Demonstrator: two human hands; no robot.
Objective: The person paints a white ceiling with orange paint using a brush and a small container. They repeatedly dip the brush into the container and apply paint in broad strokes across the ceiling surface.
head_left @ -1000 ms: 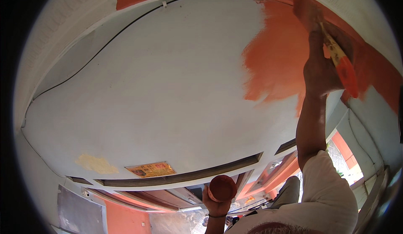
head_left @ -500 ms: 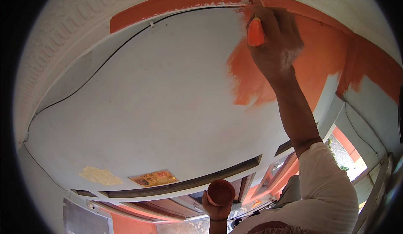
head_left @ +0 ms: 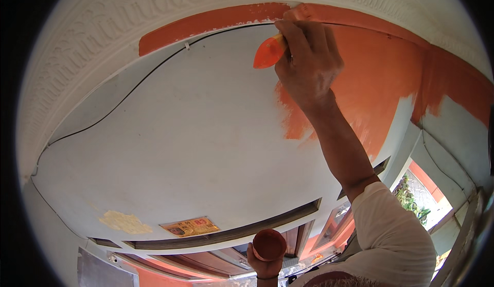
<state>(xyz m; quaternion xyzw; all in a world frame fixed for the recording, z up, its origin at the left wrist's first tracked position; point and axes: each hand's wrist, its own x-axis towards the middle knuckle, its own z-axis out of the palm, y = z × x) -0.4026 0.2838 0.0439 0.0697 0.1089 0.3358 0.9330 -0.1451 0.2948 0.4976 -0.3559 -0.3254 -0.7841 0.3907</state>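
My right hand [head_left: 311, 63] is raised high, fingers closed round a paintbrush [head_left: 268, 53]. The brush's orange handle end points down and left, while its head lies against the orange band [head_left: 216, 23] at the top of the wall. Below and right of that hand, a broad patch of orange paint [head_left: 378, 76] covers part of the pale wall [head_left: 175, 127], ending in ragged strokes. Low in view, my left hand [head_left: 261, 264] holds a small round cup [head_left: 269, 244] with reddish-orange paint inside. The fingers wrap its left side and underside.
A black cable [head_left: 123, 89] runs under the band and down the left side. White moulded cornice [head_left: 87, 60] curves above. Lower down are a poster [head_left: 189, 227], a patch of peeled paint [head_left: 125, 222] and a dark horizontal vent slot [head_left: 226, 229]. Plants [head_left: 409, 197] show through an opening at right.
My right hand has moved left with the paintbrush, and its handle now tilts further left. The whole view has shifted slightly. The left hand still holds the cup low down.
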